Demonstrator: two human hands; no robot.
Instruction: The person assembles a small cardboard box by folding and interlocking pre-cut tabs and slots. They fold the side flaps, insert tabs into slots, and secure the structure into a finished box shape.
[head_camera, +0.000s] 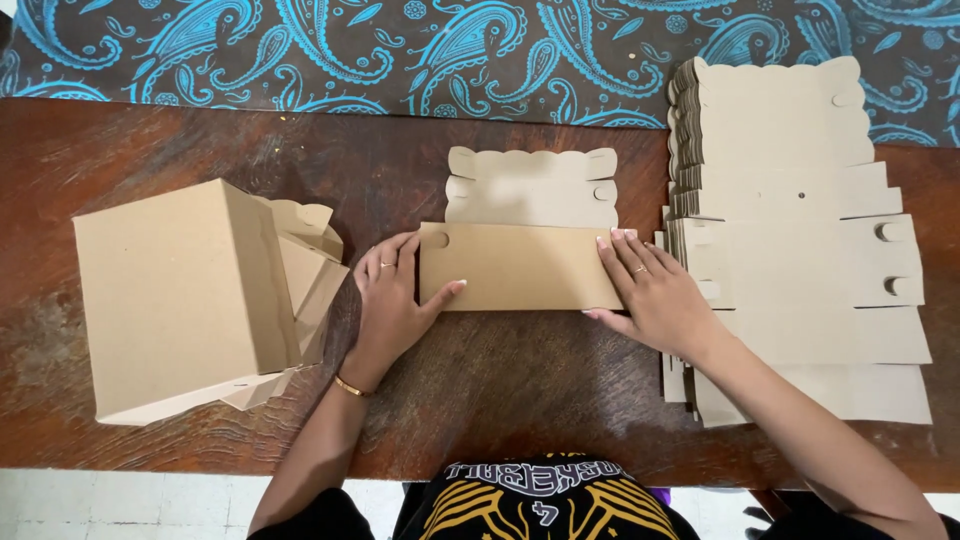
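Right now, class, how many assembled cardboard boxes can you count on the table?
1. The assembled box stands at the table's left end, beside the left hand. Everything else is flat: the blank under both hands and the stack on the right.

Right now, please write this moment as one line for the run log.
left hand: on left end of folded box blank | right hand: on its right end | flat blank stack: right | assembled box: left

Two folded boxes (185, 300), one flat blank (520, 265), one stack (790, 250).
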